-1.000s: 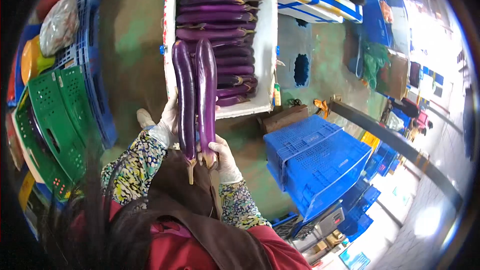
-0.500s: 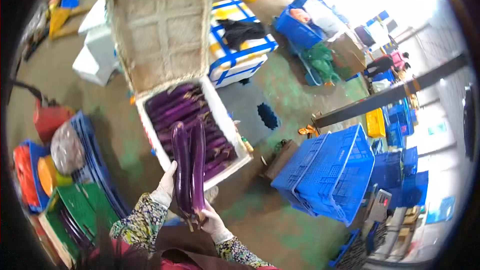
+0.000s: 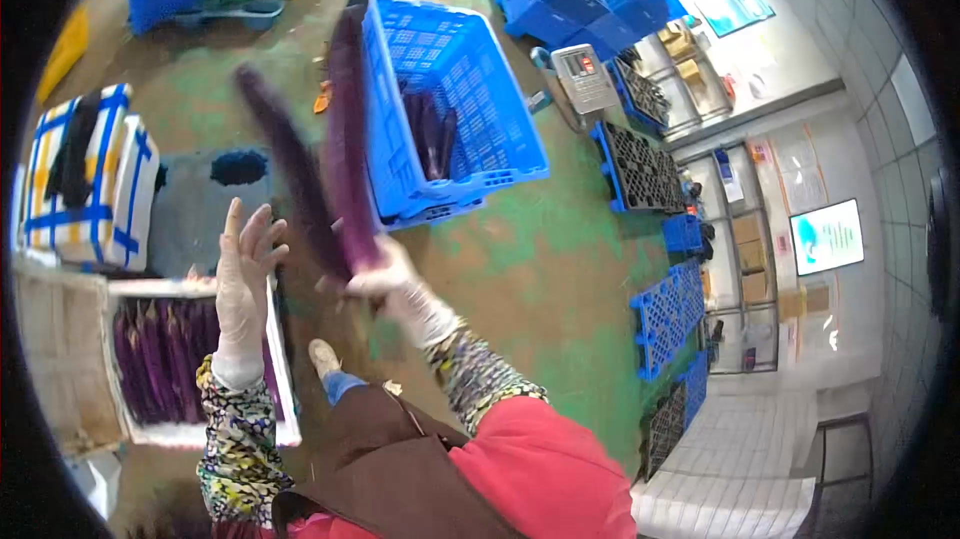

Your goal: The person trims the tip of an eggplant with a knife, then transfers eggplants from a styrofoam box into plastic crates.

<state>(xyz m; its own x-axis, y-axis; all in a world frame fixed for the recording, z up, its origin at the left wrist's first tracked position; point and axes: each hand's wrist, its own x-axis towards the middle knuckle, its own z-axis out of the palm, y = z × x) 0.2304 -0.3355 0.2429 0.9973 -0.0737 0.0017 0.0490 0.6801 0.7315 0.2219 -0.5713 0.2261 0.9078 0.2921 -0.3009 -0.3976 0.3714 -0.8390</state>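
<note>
Currently clasping two eggplants [image 3: 347, 139] by one end, right grip [image 3: 385, 281] closed round them, beside the left edge of the crate [image 3: 482, 99]; left grip [image 3: 243, 284] spread, empty, near the upper right corner of the box [image 3: 200, 434]. Could bump that edge, from such long overhang.

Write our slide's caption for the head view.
Right hand grips two eggplants near a blue crate; left hand is empty.

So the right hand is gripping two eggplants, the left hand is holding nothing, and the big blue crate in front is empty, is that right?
Not quite: the blue crate isn't empty. The head view shows some eggplants inside it. The right hand does grip two eggplants, and the left hand holds nothing.
</note>
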